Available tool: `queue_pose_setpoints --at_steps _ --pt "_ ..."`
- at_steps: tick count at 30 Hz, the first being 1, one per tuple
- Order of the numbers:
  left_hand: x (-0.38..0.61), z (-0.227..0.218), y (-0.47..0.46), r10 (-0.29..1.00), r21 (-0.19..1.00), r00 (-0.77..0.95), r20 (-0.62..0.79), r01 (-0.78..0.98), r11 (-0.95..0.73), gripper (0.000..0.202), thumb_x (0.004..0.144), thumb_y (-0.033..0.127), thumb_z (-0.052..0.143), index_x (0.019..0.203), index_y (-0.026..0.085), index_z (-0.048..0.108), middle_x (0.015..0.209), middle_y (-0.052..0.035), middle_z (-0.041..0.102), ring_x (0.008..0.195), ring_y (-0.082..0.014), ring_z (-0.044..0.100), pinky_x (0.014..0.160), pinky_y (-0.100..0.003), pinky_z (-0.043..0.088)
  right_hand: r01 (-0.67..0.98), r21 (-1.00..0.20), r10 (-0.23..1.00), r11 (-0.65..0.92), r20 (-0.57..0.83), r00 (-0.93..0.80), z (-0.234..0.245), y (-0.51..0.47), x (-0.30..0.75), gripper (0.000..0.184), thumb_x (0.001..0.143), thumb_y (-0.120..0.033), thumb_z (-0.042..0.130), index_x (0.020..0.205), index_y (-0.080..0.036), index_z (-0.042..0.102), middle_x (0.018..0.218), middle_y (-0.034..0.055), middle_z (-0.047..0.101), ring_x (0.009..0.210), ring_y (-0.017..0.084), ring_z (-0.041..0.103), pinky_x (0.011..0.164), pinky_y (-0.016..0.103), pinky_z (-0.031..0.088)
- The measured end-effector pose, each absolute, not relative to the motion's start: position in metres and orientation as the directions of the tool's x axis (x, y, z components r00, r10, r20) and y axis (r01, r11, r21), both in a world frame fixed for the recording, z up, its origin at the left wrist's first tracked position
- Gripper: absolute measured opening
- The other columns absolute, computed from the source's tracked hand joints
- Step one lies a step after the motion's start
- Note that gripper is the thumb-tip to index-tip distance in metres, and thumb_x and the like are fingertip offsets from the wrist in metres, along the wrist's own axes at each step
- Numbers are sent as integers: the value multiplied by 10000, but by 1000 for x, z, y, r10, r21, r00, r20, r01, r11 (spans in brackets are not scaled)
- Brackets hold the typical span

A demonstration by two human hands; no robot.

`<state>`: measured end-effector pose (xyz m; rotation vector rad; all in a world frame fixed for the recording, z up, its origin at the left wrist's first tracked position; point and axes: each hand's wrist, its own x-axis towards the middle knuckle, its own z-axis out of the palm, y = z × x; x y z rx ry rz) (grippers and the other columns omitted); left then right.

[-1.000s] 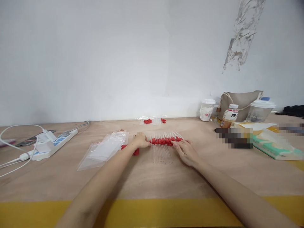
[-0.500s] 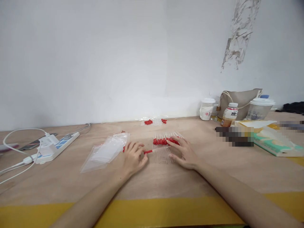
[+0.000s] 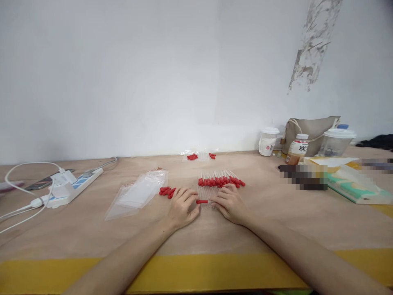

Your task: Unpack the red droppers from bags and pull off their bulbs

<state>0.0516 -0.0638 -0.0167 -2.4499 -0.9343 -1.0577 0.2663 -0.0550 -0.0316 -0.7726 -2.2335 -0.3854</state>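
A row of clear glass droppers with red rubber caps (image 3: 219, 181) lies on the wooden table (image 3: 196, 233). In front of it, my left hand (image 3: 181, 207) pinches a single red cap (image 3: 202, 201) at its left end. My right hand (image 3: 229, 201) meets it from the right, fingers curled on a clear glass tube whose end sits at the cap. A small heap of loose red caps (image 3: 167, 191) lies just left of my left hand. Clear plastic bags (image 3: 136, 193) lie further left.
A white power strip with chargers and cables (image 3: 66, 186) sits at the left. More red caps in a clear bag (image 3: 199, 156) lie by the wall. Cups, a bottle (image 3: 297, 149), a beige bag (image 3: 311, 131) and a green-white packet (image 3: 353, 188) stand at the right.
Both hands drew back from the dropper row toward me. My left hand picked up one red cap and brought it to the right hand, which now holds a glass tube against it.
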Motion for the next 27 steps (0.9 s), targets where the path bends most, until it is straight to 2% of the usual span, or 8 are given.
queue_pose_setpoints --at_steps 4,7,11,19,24,27 --pt "53 -13 -63 441 -49 603 665 624 -780 244 785 318 547 1006 219 579 1066 -39 590 1023 -199 463 883 -363 338 616 66 382 785 731 -565 -30 -56 266 201 854 -251 444 904 -222 637 655 10 577 720 134 454 819 354 269" --pt "54 -13 -62 430 -66 643 634 599 -798 152 828 300 503 918 237 608 966 -5 634 969 -173 493 916 -367 307 596 84 356 799 732 -581 -29 -57 266 192 850 -249 451 878 -221 640 626 2 565 704 131 439 817 349 265" --pt "52 -14 -62 421 -88 657 626 596 -798 140 845 233 464 825 223 602 867 17 654 898 -151 520 936 -389 259 577 91 345 812 722 -600 -28 -59 266 186 847 -237 451 829 -219 635 588 -9 553 682 124 430 817 347 255" --pt "51 -11 -66 430 -136 703 566 595 -792 234 769 93 424 812 234 606 876 10 654 897 -163 515 940 -427 243 577 34 399 816 688 -606 -22 -63 269 226 855 -260 425 806 -235 644 582 -6 565 681 132 433 819 354 253" --pt "52 -11 -68 430 -126 702 567 590 -797 247 763 86 423 803 240 611 872 6 660 890 -170 526 943 -442 243 582 13 431 813 659 -616 -22 -63 271 237 852 -266 423 781 -238 647 553 -7 546 681 134 425 804 344 258" --pt "39 -13 -67 444 -89 667 599 606 -791 228 773 98 424 805 229 608 866 -8 657 884 -178 530 911 -429 286 583 -28 455 812 657 -601 -20 -58 285 257 854 -277 416 772 -237 656 564 2 568 680 137 443 789 342 268"
